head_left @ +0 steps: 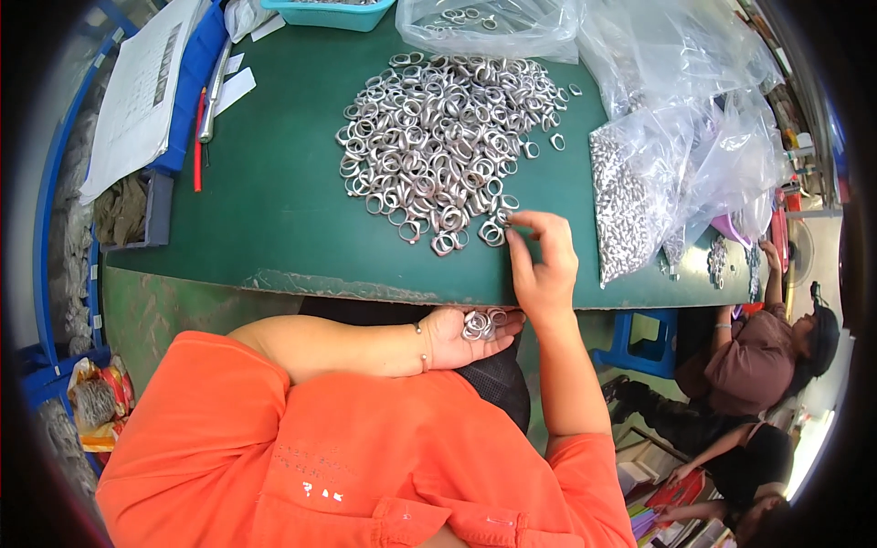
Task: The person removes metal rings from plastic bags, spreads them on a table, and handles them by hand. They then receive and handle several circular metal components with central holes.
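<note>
A large heap of grey metal rings (438, 137) is spread over the green table. At the heap's near right edge, my right hand (546, 260) has its thumb and index finger closed on a metal ring (502, 217), with other rings lying right beside the fingertips. My left hand (448, 340) rests palm up just below the table's front edge. Several loose metal rings (481, 323) lie in its cupped palm, and its fingers stretch to the right under them.
Clear plastic bags of small metal parts (621, 205) stand on the table's right. At the back are a turquoise basket (333, 14) and another plastic bag (489, 36). Papers (151, 91), a red pen (199, 142) and a grey bin (157, 212) sit left. Other people work at far right, near a blue stool (644, 342).
</note>
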`<state>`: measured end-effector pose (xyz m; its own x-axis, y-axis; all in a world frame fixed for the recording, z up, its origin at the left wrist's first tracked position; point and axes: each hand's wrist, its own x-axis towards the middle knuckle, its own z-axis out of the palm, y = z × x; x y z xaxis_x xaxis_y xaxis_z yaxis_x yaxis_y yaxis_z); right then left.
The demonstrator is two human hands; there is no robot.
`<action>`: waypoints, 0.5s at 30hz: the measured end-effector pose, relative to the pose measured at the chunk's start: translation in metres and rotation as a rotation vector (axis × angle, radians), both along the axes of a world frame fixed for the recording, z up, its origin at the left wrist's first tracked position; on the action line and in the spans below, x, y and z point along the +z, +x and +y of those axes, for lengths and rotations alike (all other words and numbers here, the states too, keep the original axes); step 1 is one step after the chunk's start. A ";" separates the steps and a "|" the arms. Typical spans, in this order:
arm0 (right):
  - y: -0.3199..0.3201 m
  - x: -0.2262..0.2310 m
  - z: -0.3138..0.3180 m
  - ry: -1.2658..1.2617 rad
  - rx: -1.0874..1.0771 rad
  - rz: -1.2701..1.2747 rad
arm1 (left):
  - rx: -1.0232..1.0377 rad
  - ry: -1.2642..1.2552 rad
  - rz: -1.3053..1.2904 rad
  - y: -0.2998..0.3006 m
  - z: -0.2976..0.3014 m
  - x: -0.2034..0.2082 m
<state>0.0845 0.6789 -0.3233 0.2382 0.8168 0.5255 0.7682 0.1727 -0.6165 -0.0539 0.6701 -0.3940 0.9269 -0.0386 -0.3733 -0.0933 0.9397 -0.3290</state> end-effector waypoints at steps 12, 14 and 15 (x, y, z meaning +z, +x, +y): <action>0.019 -0.006 -0.010 -0.111 -0.055 0.005 | -0.033 0.036 0.025 0.000 0.003 -0.003; 0.021 -0.001 -0.011 -0.202 -0.055 0.053 | -0.028 0.030 0.016 0.000 0.003 -0.006; 0.023 -0.001 -0.007 -0.150 0.011 -0.005 | -0.030 0.027 0.007 0.000 0.003 -0.007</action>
<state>0.1076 0.6716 -0.3244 0.2263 0.8887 0.3987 0.7699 0.0875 -0.6321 -0.0543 0.6726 -0.4006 0.9228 -0.0558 -0.3813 -0.0676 0.9506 -0.3029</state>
